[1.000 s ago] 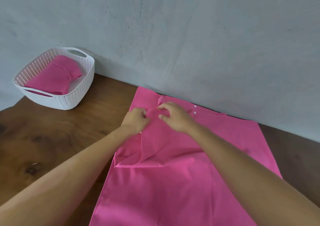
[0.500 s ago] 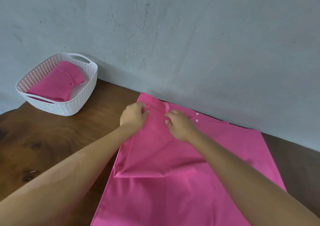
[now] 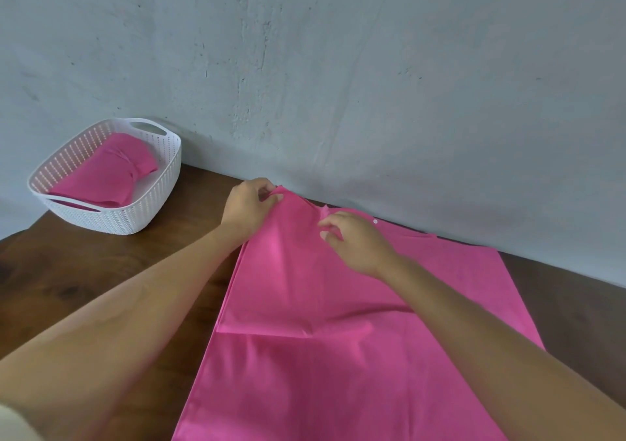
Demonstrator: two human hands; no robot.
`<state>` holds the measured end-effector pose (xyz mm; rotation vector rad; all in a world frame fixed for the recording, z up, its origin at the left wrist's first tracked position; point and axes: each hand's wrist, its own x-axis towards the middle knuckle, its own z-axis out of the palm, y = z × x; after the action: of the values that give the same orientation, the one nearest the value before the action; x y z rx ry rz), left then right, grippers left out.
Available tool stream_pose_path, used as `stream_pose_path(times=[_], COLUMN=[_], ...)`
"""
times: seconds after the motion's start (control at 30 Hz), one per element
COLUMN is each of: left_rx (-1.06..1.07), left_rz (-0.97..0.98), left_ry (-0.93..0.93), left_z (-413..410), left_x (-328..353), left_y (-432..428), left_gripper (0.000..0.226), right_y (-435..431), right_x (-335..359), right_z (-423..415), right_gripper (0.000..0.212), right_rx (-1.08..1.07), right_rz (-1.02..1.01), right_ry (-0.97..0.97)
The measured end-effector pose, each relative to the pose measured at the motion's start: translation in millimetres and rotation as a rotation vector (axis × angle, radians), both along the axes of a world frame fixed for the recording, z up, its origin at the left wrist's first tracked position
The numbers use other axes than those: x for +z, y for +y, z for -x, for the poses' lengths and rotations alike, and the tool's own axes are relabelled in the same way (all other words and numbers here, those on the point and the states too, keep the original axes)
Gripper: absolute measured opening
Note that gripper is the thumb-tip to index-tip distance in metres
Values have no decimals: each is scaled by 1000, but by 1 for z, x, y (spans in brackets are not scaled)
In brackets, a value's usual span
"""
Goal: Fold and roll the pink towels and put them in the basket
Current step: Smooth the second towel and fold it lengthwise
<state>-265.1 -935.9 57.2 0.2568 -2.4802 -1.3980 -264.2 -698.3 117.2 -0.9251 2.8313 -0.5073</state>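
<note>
A large pink towel (image 3: 338, 366) lies spread on the wooden table (image 3: 84, 288), with a folded flap lying over its far left part. My left hand (image 3: 249, 208) pinches the flap's far left corner near the wall. My right hand (image 3: 352, 240) rests on the flap's far edge, fingers curled on the cloth beside a small white snap. A white perforated basket (image 3: 149, 200) stands at the far left against the wall. Inside it lies another folded pink towel (image 3: 105, 173).
A grey plaster wall (image 3: 338, 85) rises directly behind the table's far edge. Bare wood shows between the basket and the towel, and a strip of it lies to the right of the towel.
My left hand has carried the flap's corner outward to the far left corner of the towel, and the bunched flap now lies flatter. My right hand stayed near the snaps.
</note>
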Motion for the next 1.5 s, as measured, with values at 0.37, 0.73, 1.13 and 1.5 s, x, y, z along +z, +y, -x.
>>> stream_pose_path(times=[0.37,0.73,1.13,1.5], left_rx=[-27,109,180,181], left_rz=[2,-45,42,73], left_ry=[8,-41,8,24], left_z=[-57,-66,-71,-71], left_x=[-9,-37,-42,-43], left_y=[22,36,43,44], left_gripper=[18,17,13,11], right_y=[-8,51,182,199], right_x=[34,-3,-58,-69], right_z=[17,21,79,96], right_gripper=[19,22,48,26], right_rx=[-323,-384,-506,-472], right_rz=[629,363,-241,-533], right_ry=[-304,-194,-57,176])
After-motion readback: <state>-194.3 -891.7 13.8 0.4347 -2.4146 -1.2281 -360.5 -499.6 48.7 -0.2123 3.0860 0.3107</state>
